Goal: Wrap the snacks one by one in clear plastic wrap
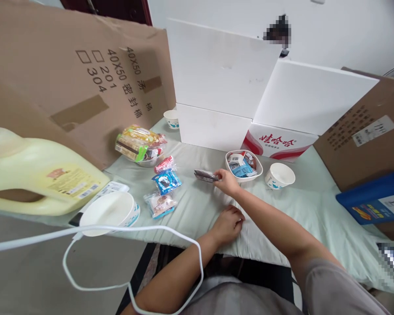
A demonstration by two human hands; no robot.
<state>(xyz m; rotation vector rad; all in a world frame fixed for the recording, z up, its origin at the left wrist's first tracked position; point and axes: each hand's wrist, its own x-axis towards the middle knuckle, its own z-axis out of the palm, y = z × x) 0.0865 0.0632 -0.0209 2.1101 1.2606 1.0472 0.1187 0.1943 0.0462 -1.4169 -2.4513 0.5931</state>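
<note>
Near the frame's centre, the right hand (228,181) pinches a dark crinkly snack packet (205,176), its print too small to read, beside the white bowl (244,166). Left hand (228,223) rests loosely curled, apparently empty, on the pale green cloth (282,218). A red-lettered carton (277,142) stands behind.

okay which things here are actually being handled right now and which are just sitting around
In hand:
right hand pinching a dark snack packet
white dish of packets beside it
left hand resting on the green cloth

Lying about:
yellow jug
blue Oreo packet
empty paper bowl
white cable
</note>
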